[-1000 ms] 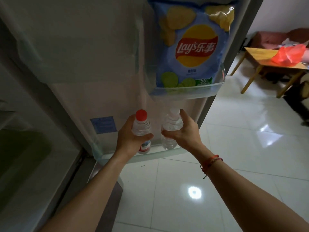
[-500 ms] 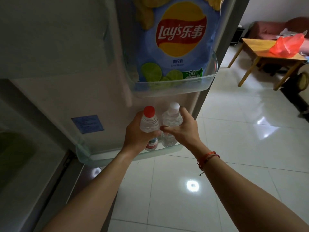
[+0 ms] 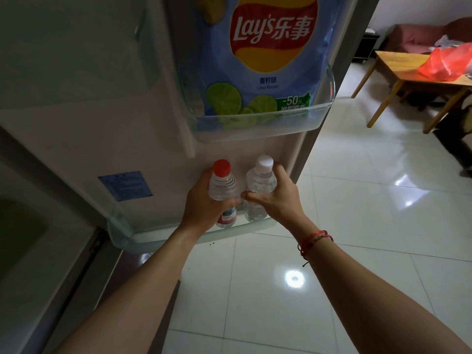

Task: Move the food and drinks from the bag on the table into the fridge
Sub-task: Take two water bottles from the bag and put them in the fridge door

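Note:
Two small clear water bottles stand side by side in the bottom door shelf point(image 3: 132, 238) of the open fridge door. My left hand point(image 3: 204, 208) is wrapped around the red-capped bottle point(image 3: 222, 185). My right hand point(image 3: 275, 198) grips the white-capped bottle point(image 3: 260, 180) just to its right. Both bottles are upright, with their bases inside the clear shelf. A blue Lay's chips bag point(image 3: 270, 54) fills the door shelf above point(image 3: 255, 131). The red plastic bag point(image 3: 449, 62) lies on the wooden table point(image 3: 398, 70) at the far right.
The fridge interior is dim at the left, with a dark drawer point(image 3: 23, 238). A blue label point(image 3: 125, 185) is stuck on the inner door. Glossy white floor tiles point(image 3: 357, 200) stretch toward the table. A reddish sofa point(image 3: 419, 37) sits behind the table.
The view has drifted up the door and closer, so the chips bag fills more of the top. Both hands still hold the bottles, which have moved together on the bottom shelf.

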A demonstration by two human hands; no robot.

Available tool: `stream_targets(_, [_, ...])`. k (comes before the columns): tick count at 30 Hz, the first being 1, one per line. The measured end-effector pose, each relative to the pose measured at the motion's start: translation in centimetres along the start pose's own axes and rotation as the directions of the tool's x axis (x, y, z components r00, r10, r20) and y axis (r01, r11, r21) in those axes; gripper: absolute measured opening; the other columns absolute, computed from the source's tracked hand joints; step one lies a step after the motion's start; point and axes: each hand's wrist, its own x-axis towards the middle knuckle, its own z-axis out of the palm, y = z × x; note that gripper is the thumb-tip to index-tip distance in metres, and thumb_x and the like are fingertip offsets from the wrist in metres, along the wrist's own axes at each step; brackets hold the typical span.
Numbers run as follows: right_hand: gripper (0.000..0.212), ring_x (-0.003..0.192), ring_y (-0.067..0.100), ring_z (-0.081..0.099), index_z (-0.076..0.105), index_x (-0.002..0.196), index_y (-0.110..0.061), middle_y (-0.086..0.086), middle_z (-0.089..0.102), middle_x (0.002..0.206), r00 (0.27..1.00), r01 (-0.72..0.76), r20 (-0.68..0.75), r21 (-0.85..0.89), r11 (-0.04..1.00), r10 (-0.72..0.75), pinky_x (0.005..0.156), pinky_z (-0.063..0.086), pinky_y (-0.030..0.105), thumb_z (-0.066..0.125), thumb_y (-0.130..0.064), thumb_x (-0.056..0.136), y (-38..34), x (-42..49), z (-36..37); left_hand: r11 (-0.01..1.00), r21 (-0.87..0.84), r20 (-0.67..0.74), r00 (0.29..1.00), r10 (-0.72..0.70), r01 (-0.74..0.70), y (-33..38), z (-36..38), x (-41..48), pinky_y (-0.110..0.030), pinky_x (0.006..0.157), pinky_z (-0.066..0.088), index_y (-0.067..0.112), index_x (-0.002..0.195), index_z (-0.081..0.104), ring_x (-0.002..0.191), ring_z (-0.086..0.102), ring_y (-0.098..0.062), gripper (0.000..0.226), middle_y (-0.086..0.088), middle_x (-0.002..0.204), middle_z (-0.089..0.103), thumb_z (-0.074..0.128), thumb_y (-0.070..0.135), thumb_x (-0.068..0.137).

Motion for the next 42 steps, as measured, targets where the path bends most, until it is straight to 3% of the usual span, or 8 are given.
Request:
stream_targets(7, [0.064, 0.092, 0.009, 0.062, 0.049, 0.114, -0.023, -0.011, 0.061, 0.102, 0.998, -0.017, 0.066, -0.024, 1.000, 0.019, 0.074, 0.049, 0.019, 0.093, -0.029, 0.067, 0.2, -0.1, -0.7, 0.999, 0.053, -0.018, 1.000, 0.003, -0.002, 0.2, 0.1, -0.2, -0.024, 0.080, 0.053, 0.030, 0.112, 0.055, 0.091, 0.064, -0.002, 0.063, 0.010, 0.099, 0.067, 0.089, 0.019, 0.060])
stream_targets(10, [0.062, 0.096, 0.019, 0.061, 0.049, 0.116, -0.024, -0.005, 0.063, 0.108, 0.995, -0.013, 0.097, -0.072, 0.997, 0.020, 0.080, 0.051, 0.028, 0.090, -0.019, 0.070, 0.6, -0.3, -1.0, 0.996, 0.095, -0.025, 1.000, 0.003, -0.001, 0.2, 0.1, -0.4, -0.023, 0.080, 0.051, 0.034, 0.111, 0.054, 0.093, 0.063, -0.003, 0.063, 0.011, 0.100, 0.066, 0.088, 0.019, 0.059])
stream_targets(17, [0.075, 0.104, 0.021, 0.059, 0.049, 0.134, -0.020, -0.005, 0.063, 0.116, 0.993, 0.004, 0.117, -0.076, 0.997, 0.005, 0.089, 0.047, 0.030, 0.091, -0.016, 0.071, 0.9, -0.5, -1.2, 0.994, 0.111, 0.000, 1.000, -0.012, 0.012, 0.4, -0.4, -1.1, -0.014, 0.073, 0.046, 0.040, 0.112, 0.052, 0.094, 0.062, 0.001, 0.062, 0.014, 0.101, 0.065, 0.082, 0.010, 0.067])
stream_targets(23, [0.081, 0.104, 0.019, 0.060, 0.047, 0.137, -0.023, -0.006, 0.064, 0.116, 0.993, -0.007, 0.118, -0.074, 0.997, 0.016, 0.087, 0.047, 0.028, 0.091, -0.017, 0.070, 1.2, -0.8, -1.2, 0.994, 0.111, 0.004, 1.000, -0.023, 0.022, 0.4, -0.5, -1.0, -0.022, 0.077, 0.051, 0.034, 0.113, 0.055, 0.094, 0.064, -0.005, 0.062, 0.010, 0.101, 0.066, 0.082, 0.008, 0.064])
stream_targets(27, [0.073, 0.103, 0.020, 0.060, 0.048, 0.132, -0.024, -0.006, 0.064, 0.113, 0.992, -0.021, 0.121, -0.065, 0.998, 0.028, 0.086, 0.048, 0.029, 0.089, -0.015, 0.072, 1.4, -1.0, -1.2, 0.990, 0.141, 0.000, 1.000, -0.026, 0.026, 0.6, -0.4, -1.3, -0.017, 0.073, 0.047, 0.032, 0.114, 0.055, 0.092, 0.063, -0.002, 0.063, 0.010, 0.100, 0.066, 0.083, 0.009, 0.063])
stream_targets(34, [0.081, 0.104, 0.022, 0.062, 0.039, 0.139, -0.033, -0.004, 0.064, 0.117, 0.992, -0.022, 0.122, -0.090, 0.996, 0.033, 0.090, 0.053, 0.034, 0.086, -0.022, 0.074, 0.7, -1.5, -1.4, 0.974, 0.228, -0.008, 1.000, 0.016, -0.014, 1.6, -1.1, -1.9, -0.037, 0.091, 0.053, 0.046, 0.117, 0.050, 0.104, 0.060, -0.012, 0.067, 0.013, 0.114, 0.061, 0.086, 0.022, 0.066])
stream_targets(38, [0.089, 0.113, 0.021, 0.061, 0.033, 0.143, -0.037, -0.008, 0.060, 0.125, 0.990, -0.040, 0.127, -0.105, 0.994, 0.053, 0.098, 0.054, 0.041, 0.088, -0.029, 0.074, -0.5, -2.2, -2.3, 0.958, 0.283, 0.025, 0.999, 0.028, -0.034, 3.2, -2.0, -2.9, -0.031, 0.091, 0.046, 0.033, 0.132, 0.047, 0.109, 0.051, -0.009, 0.072, 0.013, 0.120, 0.052, 0.085, 0.021, 0.072])
stream_targets(42, [0.105, 0.132, 0.030, 0.052, 0.021, 0.157, -0.026, 0.009, 0.050, 0.148, 0.990, -0.060, 0.114, -0.167, 0.984, 0.079, 0.108, 0.047, 0.046, 0.087, -0.031, 0.076, -2.2, -3.3, -3.5, 0.927, 0.368, 0.046, 0.997, 0.060, -0.072, 4.7, -3.1, -4.4, -0.026, 0.087, 0.037, 0.024, 0.136, 0.045, 0.109, 0.046, -0.008, 0.068, 0.010, 0.121, 0.047, 0.081, 0.020, 0.079])
